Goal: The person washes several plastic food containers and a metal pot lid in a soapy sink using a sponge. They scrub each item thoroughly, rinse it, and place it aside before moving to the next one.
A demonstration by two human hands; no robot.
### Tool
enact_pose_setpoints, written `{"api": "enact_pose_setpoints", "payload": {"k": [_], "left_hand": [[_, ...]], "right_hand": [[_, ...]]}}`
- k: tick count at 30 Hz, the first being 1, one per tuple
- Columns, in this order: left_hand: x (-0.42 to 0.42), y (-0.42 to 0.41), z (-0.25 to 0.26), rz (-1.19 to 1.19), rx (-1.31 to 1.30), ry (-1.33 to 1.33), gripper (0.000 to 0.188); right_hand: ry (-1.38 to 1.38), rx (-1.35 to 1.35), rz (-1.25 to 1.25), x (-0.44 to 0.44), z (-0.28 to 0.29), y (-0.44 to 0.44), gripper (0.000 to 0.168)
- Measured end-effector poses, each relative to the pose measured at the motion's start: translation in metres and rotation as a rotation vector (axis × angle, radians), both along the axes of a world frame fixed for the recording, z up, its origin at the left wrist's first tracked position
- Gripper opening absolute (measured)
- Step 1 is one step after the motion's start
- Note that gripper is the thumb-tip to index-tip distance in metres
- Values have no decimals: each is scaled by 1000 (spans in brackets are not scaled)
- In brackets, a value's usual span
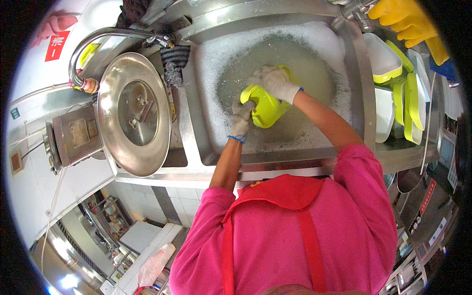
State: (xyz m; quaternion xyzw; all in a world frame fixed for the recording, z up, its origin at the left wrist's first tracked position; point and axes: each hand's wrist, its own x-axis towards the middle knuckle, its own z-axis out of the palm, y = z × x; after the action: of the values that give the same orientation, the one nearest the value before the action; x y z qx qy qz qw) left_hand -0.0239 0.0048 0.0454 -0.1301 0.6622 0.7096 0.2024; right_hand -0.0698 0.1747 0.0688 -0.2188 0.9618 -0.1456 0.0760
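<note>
In a steel sink [265, 159] of cloudy, foamy water, my left hand [241, 115] grips the near left edge of a lime-green plastic container [267, 112]. The container is tilted and partly under the water. My right hand [274, 82] lies over its far side with the fingers curled; whether it holds anything is hidden. Another patch of lime green [287, 73] shows beyond the right hand; I cannot tell if it is the same piece. Both hands wear pale knitted work gloves with blue cuff edges.
Several white-and-green containers [398, 88] stand stacked right of the sink, below yellow rubber gloves [415, 25]. To the left, a large round steel basin [107, 114] sits under a curved faucet [75, 61]. A striped cloth [175, 55] and steel-wool scrubber [173, 75] lie by the sink's left rim.
</note>
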Motion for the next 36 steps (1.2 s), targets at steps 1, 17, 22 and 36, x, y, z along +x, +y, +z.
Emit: {"api": "enact_pose_setpoints", "payload": {"k": [1,17,22,36], "left_hand": [[-1,-3,-1,11,44,8,25],[5,-1,-44,446,519,-198,35],[7,2,-30,389,635,-258,41],[32,23,16,-549,-355,-77,33]], "right_hand": [[-180,52,-155,-5,3,9,30],[-969,-1711,-1198,93,-90,-9,47],[-1311,-1673,-1218,109,-41,-39,33],[-660,454,-656,99,-97,-55,43]]}}
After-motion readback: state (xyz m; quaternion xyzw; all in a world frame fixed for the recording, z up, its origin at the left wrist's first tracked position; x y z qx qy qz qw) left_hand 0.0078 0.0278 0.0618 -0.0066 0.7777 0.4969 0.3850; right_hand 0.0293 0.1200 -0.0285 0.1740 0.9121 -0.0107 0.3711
